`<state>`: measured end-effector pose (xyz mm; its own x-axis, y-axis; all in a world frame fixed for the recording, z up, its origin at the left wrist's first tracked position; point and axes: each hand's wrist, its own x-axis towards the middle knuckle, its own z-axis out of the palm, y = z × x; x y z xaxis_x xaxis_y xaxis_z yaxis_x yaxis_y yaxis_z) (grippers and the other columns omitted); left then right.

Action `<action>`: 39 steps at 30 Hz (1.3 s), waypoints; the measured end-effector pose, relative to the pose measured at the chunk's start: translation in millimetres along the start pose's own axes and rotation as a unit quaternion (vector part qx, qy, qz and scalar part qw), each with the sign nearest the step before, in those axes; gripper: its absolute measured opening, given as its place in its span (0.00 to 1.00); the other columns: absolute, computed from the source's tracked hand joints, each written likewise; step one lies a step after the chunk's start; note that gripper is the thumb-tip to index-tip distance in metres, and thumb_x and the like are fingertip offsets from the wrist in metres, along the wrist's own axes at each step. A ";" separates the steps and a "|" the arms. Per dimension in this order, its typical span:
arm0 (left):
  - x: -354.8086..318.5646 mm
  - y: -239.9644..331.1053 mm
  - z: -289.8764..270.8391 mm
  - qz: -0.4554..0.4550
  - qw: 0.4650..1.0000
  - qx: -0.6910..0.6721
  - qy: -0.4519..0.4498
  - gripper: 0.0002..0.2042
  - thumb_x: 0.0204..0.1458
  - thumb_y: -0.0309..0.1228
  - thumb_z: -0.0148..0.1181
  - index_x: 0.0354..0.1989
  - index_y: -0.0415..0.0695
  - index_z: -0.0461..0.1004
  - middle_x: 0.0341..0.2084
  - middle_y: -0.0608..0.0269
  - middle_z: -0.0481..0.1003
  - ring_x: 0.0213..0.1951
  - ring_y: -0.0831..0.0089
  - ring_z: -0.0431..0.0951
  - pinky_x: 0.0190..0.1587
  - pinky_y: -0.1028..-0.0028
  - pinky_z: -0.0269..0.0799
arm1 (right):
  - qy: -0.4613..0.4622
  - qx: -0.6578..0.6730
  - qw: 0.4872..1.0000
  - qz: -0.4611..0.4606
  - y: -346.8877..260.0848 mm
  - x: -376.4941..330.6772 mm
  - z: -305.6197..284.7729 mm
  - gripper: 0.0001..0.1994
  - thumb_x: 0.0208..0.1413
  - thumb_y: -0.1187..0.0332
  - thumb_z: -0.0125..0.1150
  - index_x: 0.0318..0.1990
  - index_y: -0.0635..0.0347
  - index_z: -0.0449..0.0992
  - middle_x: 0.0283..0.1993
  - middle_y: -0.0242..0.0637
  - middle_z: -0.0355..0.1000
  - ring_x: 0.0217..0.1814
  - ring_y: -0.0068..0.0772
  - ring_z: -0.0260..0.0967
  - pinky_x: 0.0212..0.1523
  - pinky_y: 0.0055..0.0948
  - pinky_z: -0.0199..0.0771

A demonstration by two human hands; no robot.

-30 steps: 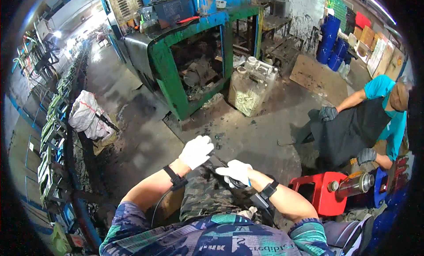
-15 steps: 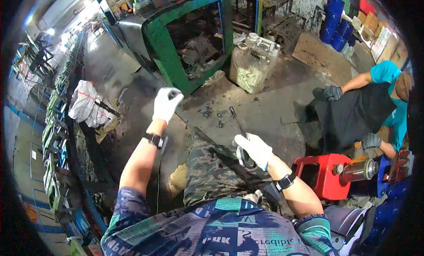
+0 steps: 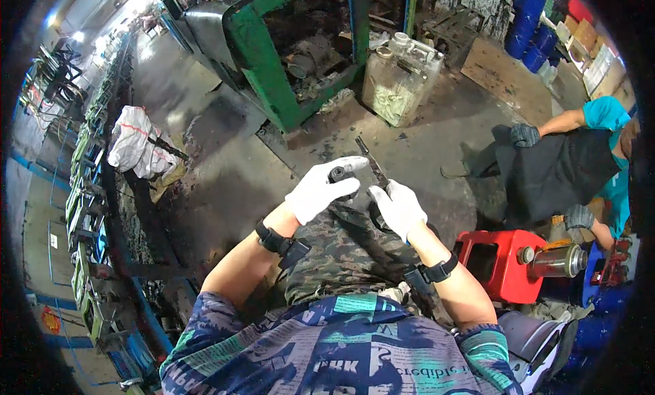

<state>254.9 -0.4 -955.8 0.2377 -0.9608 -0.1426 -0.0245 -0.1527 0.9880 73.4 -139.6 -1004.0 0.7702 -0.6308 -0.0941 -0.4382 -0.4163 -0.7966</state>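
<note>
My left hand (image 3: pixel 322 192), in a white glove, is closed around a small black tubular part (image 3: pixel 337 174) with a round hole in its end. Close to its right, my white-gloved right hand (image 3: pixel 400 208) grips a pair of dark scissors (image 3: pixel 372 161), their long narrow blades pointing up and away. The handle loop is partly hidden by the glove. The blades pass just right of my left fingertips; whether they touch the part I cannot tell. Both hands are above my camouflage-clad lap (image 3: pixel 327 258).
Ahead stands a green machine frame (image 3: pixel 263 74), with a cloudy plastic jerrycan (image 3: pixel 399 81) beside it. A red container (image 3: pixel 501 265) and a metal flask (image 3: pixel 556 262) are at my right. Beyond them sits a person (image 3: pixel 614 149) with grey gloves and dark cloth. A white sack (image 3: pixel 136 142) lies left.
My left hand has come right and nearer, from out over the floor to beside the scissors. My right hand has risen slightly away from me, and the scissors are lifted with it.
</note>
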 end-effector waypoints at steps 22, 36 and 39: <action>58.6 20.2 -78.0 0.186 0.918 0.240 0.254 0.26 0.56 0.36 0.73 0.64 0.48 0.77 0.62 0.52 0.77 0.64 0.59 0.76 0.66 0.66 0.71 | -0.074 0.055 0.995 0.037 -0.8 -4.8 -29.6 0.17 0.68 0.55 0.59 0.44 0.62 0.79 0.35 0.42 0.81 0.34 0.34 0.78 0.43 0.35 0.76; 28.9 47.5 -65.2 0.293 0.855 0.343 0.256 0.27 0.47 0.30 0.79 0.58 0.47 0.81 0.68 0.52 0.72 0.63 0.59 0.77 0.65 0.64 0.73 | -0.032 0.093 0.995 -0.032 5.0 8.6 -15.1 0.12 0.68 0.68 0.61 0.54 0.62 0.76 0.35 0.29 0.78 0.30 0.19 0.69 0.32 0.24 0.72; 28.8 47.3 -63.5 0.288 0.856 0.351 0.246 0.33 0.48 0.30 0.79 0.65 0.47 0.75 0.71 0.51 0.68 0.64 0.59 0.76 0.65 0.64 0.73 | -0.004 0.103 0.995 0.005 -23.5 8.1 -23.9 0.15 0.68 0.61 0.60 0.53 0.63 0.76 0.42 0.48 0.81 0.45 0.44 0.80 0.49 0.36 0.76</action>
<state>322.3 -20.5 -909.3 0.3657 -0.7367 0.5689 -0.8122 0.0459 0.5816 78.9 -150.6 -971.8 0.7703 -0.6288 -0.1061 -0.3423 -0.2673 -0.9008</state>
